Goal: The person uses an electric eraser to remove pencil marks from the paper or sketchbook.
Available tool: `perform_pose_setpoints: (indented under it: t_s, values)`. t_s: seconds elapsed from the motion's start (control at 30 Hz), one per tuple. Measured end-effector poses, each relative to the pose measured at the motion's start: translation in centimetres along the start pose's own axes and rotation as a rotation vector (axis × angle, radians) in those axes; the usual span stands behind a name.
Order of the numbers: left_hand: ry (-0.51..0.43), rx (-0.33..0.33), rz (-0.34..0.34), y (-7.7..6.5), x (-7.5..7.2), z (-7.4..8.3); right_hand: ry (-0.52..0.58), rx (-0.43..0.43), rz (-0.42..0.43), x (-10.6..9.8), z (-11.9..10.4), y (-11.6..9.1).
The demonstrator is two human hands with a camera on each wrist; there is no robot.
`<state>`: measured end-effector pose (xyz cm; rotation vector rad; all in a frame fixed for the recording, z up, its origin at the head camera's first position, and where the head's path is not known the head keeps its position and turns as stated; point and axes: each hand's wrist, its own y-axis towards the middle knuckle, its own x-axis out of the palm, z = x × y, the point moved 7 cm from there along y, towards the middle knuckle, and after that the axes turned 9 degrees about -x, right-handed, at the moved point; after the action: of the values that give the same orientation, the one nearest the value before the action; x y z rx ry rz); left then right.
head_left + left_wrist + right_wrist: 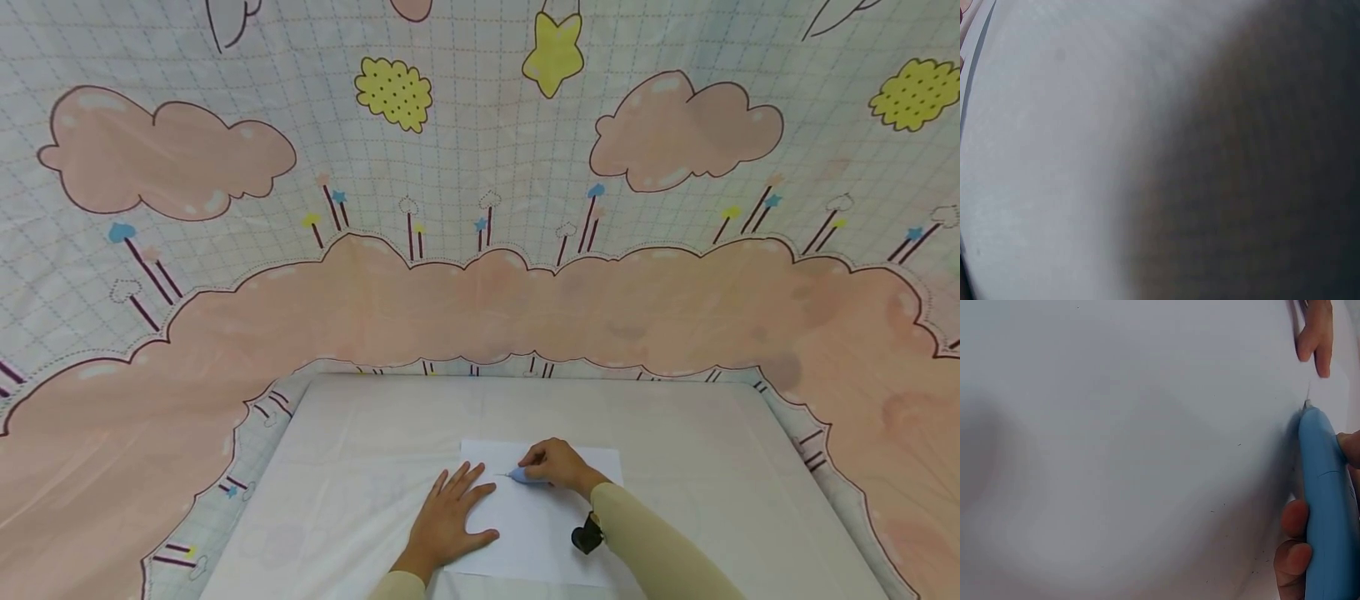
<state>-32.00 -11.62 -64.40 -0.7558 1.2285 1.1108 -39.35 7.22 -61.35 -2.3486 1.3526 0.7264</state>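
Observation:
My right hand grips a thick, light-blue pen-shaped tool, thumb on one side and curled fingers on the other. Its small, narrow tip meets a sheet of white paper, right at the end of a short, faint line on the sheet. To the left, my left hand rests with spread fingers over the paper's left edge. In the right wrist view, fingertips of the left hand show just beyond the tool's tip. A dark blur fills much of the left wrist view.
The paper lies on a table with a pale cover. Small dark specks dot the sheet near the tool. A black wrist camera sits at the right cuff. Behind the table hangs a patterned cloth with clouds and stars.

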Motion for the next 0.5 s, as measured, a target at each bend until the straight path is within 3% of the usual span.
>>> perform_pose_setpoints:
  t_s: [0.5]
  values:
    - [0.023, 0.003, 0.000, 0.11, 0.39, -0.15, 0.004, 0.006, 0.001, 0.03, 0.12, 0.01]
